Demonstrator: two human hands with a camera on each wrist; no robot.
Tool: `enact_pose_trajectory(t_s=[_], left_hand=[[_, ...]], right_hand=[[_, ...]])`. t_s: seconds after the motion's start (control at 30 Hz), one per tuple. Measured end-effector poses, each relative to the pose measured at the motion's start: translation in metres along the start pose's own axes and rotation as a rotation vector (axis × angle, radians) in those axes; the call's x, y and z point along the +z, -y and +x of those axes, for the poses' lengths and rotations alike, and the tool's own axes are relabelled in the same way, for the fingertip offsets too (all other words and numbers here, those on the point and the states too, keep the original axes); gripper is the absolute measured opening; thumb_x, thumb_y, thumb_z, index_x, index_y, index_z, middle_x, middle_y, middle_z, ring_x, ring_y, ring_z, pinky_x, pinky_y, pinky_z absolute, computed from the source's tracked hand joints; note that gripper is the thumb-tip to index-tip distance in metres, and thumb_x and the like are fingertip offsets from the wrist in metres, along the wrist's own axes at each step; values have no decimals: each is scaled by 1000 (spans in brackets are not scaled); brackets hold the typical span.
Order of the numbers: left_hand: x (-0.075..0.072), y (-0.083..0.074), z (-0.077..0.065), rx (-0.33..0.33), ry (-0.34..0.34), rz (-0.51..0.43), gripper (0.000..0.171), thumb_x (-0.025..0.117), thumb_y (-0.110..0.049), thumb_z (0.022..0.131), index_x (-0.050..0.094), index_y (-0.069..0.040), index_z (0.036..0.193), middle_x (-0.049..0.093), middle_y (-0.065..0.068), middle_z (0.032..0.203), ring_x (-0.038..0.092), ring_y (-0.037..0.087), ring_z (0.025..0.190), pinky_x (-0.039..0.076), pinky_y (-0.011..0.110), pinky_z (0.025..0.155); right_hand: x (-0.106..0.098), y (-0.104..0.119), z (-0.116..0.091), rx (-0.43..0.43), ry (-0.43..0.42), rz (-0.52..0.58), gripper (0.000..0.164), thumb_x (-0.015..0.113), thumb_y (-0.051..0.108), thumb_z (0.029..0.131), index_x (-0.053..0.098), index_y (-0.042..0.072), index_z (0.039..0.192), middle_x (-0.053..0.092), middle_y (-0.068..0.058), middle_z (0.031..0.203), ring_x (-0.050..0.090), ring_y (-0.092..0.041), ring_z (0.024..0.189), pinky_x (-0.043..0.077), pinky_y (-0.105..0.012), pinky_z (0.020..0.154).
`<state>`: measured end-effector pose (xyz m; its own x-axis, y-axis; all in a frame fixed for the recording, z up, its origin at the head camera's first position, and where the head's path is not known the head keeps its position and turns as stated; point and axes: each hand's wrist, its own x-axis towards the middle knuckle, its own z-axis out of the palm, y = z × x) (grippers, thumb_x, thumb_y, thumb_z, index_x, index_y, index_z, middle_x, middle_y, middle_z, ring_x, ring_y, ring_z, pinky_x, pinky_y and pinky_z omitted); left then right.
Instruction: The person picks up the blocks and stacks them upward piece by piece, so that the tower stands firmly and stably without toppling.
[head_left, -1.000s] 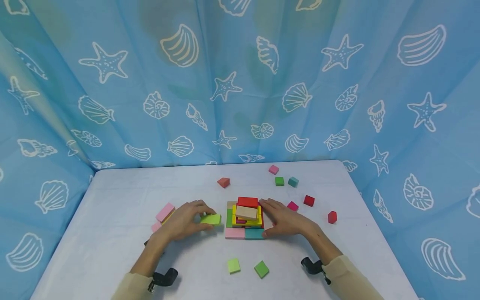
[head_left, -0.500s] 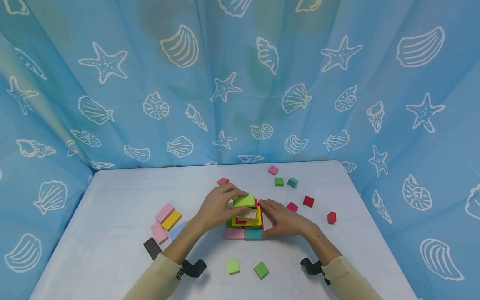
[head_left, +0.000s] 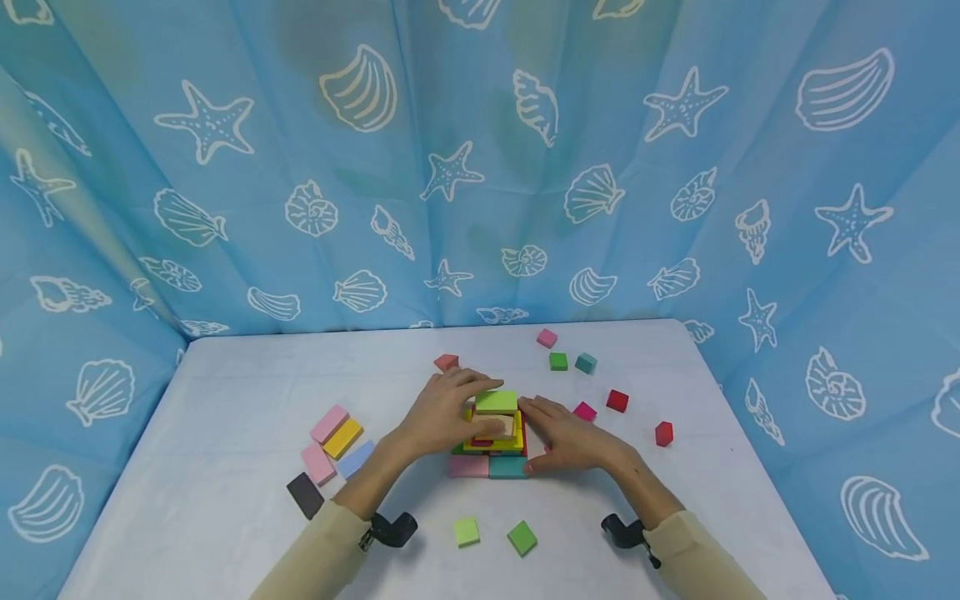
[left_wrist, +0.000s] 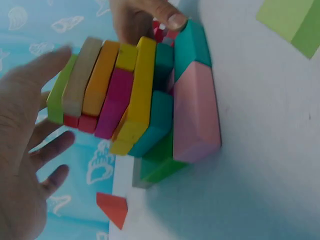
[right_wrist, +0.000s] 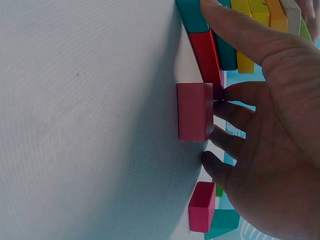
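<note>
A stack of coloured wooden blocks (head_left: pixel 495 442) stands in the middle of the table, with pink and teal blocks along its bottom front. On top lies a light green block (head_left: pixel 497 402), above a natural-wood block (left_wrist: pixel 82 75). My left hand (head_left: pixel 442 414) is around the upper left of the stack; its thumb and fingers are spread on either side of the light green block, and I see no firm grip. My right hand (head_left: pixel 573 437) rests at the stack's right side, its thumb on a teal block (right_wrist: pixel 192 15) and its fingers extended near a rose-red block (right_wrist: pixel 192 112).
Left of the stack lie pink, yellow, blue and black blocks, among them a black one (head_left: pixel 305 496). Two green blocks, one light green (head_left: pixel 467 532), lie in front. Several small blocks, including a red one (head_left: pixel 617 401), are scattered behind and to the right.
My left hand carried the light green block from the left of the stack onto its top, then spread its fingers around it. My right hand stayed at the stack's right side.
</note>
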<state>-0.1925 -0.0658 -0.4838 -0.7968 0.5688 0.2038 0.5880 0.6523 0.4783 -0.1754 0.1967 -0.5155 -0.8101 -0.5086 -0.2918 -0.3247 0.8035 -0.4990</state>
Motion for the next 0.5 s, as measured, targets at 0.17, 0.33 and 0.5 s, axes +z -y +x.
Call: enact_pose_trajectory(t_s=[0.17,0.33,0.5], left_hand=[[-1,6,-4,2,80,-5,77,73,-64,81,53,-28,147,60,-4,139,49,19,131,39,48,107],[2,8,-5,4,85,16,77,73,-62,82,51,-29,148,61,-4,136,50,19,128,40,46,105],[4,7,-4,-10,77,28,76,72,-64,83,51,-30,148,62,-3,134,50,20,127,40,44,103]], right_hand=[[0,0,0,0,-1,-3,109,87,42,75,23,23,162,26,-4,166,17,-30,154,38,-58,111],[-1,1,0,-2,-4,-2,108,87,43,76,24,22,161,27,-5,165,18,-30,154,37,-58,111],[0,1,1,2,-3,-2,108,86,44,75,24,22,161,27,-5,165,18,-31,154,38,-58,111]])
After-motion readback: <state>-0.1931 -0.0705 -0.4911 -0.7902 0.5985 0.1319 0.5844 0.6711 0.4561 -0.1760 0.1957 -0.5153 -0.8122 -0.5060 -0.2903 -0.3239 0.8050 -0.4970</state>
